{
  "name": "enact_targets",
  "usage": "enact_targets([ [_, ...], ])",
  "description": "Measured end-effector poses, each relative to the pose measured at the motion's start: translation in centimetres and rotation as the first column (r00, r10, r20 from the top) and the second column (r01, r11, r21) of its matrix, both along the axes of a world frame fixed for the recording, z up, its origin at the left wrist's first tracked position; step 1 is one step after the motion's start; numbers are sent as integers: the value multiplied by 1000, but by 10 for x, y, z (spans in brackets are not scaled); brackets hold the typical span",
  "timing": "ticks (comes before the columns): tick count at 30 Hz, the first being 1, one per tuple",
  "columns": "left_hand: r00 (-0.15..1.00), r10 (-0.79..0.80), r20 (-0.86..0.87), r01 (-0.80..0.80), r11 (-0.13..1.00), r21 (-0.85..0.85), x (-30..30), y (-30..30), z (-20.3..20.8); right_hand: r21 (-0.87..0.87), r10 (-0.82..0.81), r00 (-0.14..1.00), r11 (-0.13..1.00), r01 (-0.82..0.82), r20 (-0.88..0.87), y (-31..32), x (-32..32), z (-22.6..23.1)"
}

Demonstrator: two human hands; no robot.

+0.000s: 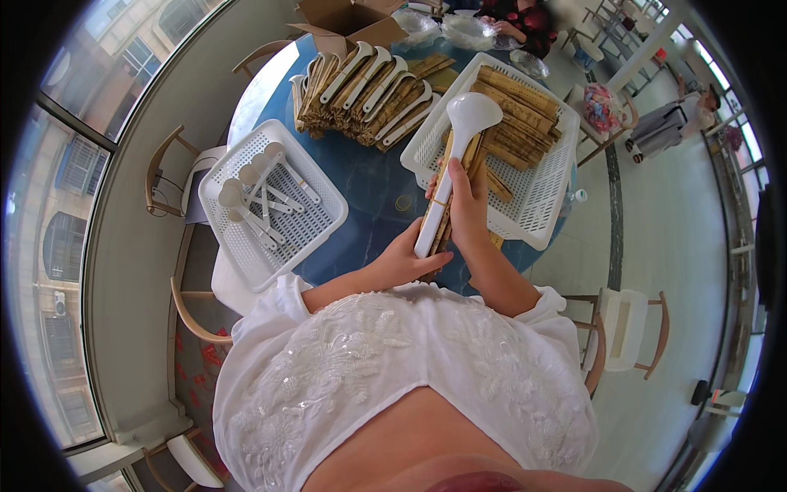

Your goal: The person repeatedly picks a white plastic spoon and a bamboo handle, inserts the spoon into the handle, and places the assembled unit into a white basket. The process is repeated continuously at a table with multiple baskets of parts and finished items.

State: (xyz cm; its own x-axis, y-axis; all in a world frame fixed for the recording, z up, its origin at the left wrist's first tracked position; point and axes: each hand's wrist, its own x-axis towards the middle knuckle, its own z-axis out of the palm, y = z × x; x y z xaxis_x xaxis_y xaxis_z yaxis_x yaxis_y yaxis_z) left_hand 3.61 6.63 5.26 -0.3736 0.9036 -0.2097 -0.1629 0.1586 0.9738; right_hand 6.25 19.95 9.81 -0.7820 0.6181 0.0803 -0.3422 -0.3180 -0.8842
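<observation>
In front of my chest I hold a white ladle [440, 205], its bowl up and its handle lying along a bundle of flat, mottled brown strips [470, 152]. A thin band crosses the handle at its middle. My left hand [407, 252] is closed around the lower end of ladle and bundle. Higher up, my right hand [468, 209] grips the same bundle from the right side, thumb beside the handle. The undersides of both hands are hidden. Just beyond them on the blue table [352, 180] lies a loose yellowish rubber band [402, 202].
At left, a white basket [334, 215] holds several white ladles [264, 184]. Another white basket [534, 227] at right contains brown strips [518, 111]. Banded bundles with ladles [361, 102] are piled at the back, before a cardboard box [344, 25]. Another person [525, 25] sits across the table.
</observation>
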Motion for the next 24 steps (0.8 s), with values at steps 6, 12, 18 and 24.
enact_targets([
  [6, 986, 118, -121, -115, 993, 31, -10, -3, -7, -1, -33, 999, 999, 33, -10, -7, -18, -13],
  [12, 960, 224, -170, -225, 974, 13, -30, -15, -5, -28, 9, 998, 1000, -11, -63, -13, -40, -25],
  [18, 930, 341, -138, -350, 935, -48, -85, -32, 1, 333, -65, 997, 942, 49, 37, -7, -68, -52],
  [24, 839, 465, -284, -515, 847, -136, -235, -45, 21, 223, 152, 958, 953, -207, 242, 7, -33, -99],
])
